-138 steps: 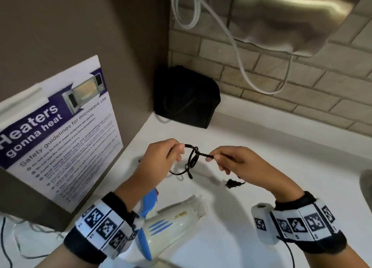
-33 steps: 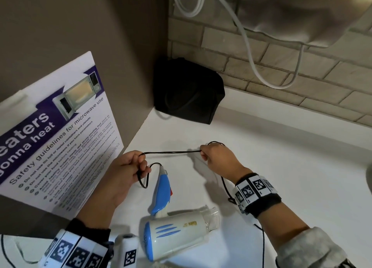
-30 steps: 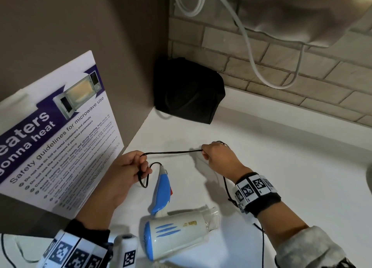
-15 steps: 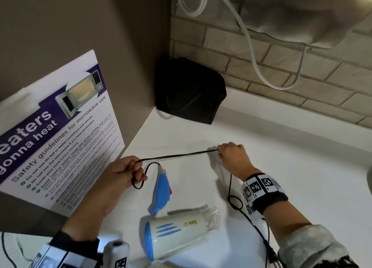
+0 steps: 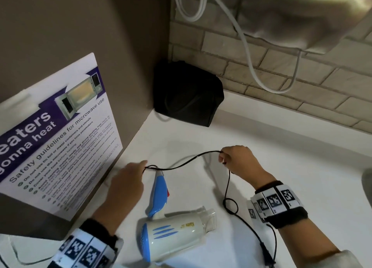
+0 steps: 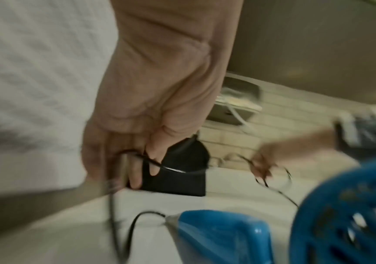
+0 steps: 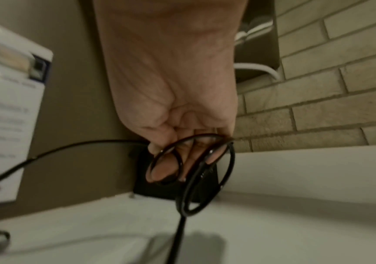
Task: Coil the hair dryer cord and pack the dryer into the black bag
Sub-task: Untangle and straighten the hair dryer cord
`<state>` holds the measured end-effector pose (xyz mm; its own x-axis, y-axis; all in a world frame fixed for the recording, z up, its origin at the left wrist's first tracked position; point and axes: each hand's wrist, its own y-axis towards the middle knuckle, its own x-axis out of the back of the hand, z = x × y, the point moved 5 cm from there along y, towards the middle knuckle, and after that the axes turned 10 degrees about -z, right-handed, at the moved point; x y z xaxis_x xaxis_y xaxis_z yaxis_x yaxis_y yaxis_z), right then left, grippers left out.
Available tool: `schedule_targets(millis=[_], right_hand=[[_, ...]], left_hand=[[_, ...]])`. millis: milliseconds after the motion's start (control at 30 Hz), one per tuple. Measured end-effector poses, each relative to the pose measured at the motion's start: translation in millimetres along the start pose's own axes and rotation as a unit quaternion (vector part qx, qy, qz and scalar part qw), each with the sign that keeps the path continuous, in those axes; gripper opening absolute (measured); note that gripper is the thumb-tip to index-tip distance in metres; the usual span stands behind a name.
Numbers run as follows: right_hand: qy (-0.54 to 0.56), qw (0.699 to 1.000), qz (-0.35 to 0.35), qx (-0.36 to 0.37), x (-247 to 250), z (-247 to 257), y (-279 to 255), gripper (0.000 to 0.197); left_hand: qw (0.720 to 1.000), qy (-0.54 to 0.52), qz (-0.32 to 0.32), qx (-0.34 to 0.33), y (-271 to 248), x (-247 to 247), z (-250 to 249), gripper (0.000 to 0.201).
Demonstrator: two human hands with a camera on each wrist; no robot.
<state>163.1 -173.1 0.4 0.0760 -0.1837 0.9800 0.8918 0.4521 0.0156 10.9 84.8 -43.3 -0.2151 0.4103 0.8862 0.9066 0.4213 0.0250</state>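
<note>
Head view: right hand [image 5: 240, 163] pinches the cord [image 5: 181, 165], left hand [image 5: 128, 184] grips its other end near the dryer [image 5: 173, 235] lying on the counter [image 5: 291, 146]; the bag [image 5: 187, 94] sits in the corner.

From the head view we look forward and down onto the white counter [image 5: 281, 177], with both hands in the near half and the brick wall [image 5: 302, 82] at the far edge. From the left wrist we look along the left hand [image 6: 151, 100] from very close, low over the counter and facing the far corner; this picture is blurred. From the right wrist we look along the right hand [image 7: 171, 85], equally close, toward that same corner. All three views share the black bag [image 5: 187, 94] in the far left corner, the cord [image 5: 181, 165] strung between the hands, and the brick wall.
</note>
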Motion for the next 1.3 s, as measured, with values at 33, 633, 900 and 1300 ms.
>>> schedule_targets(millis=[33,633,900,1300], right_hand=[[0.009,1.000,-0.003,0.006,8,6,-4,0.027],[0.363,0.931,0.036,-0.024,58,37,-36,0.053],[0.435,0.894,0.108,0.000,43,57,-48,0.041],[0.218,0.973,0.074,-0.020,6,9,-34,0.024]], left_hand=[[0.996,0.068,-0.023,-0.056,0,2,-15,0.056],[0.966,-0.218,-0.036,-0.131,0,34,-126,0.023],[0.958,-0.263,-0.069,-0.089,2,42,-113,0.019],[0.925,-0.363,-0.110,-0.008,12,60,-72,0.029]])
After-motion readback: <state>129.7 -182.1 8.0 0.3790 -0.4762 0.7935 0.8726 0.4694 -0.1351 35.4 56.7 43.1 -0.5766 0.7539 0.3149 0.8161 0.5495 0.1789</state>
